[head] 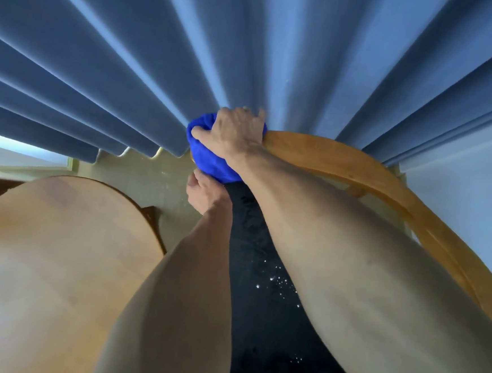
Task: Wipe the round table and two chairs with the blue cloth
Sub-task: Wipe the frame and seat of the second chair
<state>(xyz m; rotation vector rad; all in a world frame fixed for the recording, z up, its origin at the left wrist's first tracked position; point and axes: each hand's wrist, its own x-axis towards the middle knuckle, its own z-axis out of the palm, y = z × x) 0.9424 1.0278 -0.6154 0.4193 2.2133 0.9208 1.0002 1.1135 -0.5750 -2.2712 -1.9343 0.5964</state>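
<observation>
Forearms: two bare forearms fill the lower half of the frame, reaching up toward the centre.
Blue cloth: the blue cloth point(212, 151) is bunched over the top rail of the chair point(344, 161), just above centre, at the rail's left end.
Right hand: the right hand point(237, 132) lies over the cloth, fingers curled round it, pressing it onto the wood.
Left hand: the left hand point(204, 192) sits just below the cloth, fingers curled; it seems to grip the chair frame, but what it holds is hidden.
Step in hand: judged as wiping the chair's backrest rail.
Next move: likely drawing the cloth along the curved rail toward the right of the frame, keeping it wrapped round the wood while the other hand steadies the chair.
Seat: the dark seat point(266, 291) between the arms carries pale specks, so it probably needs wiping too.
Tabletop: the round tabletop point(57, 245) lies lower left, beside the chair.
Surroundings: blue curtain point(131, 59) behind.
Hidden: chair legs, the rail's left end and the second chair cannot be made out.
</observation>
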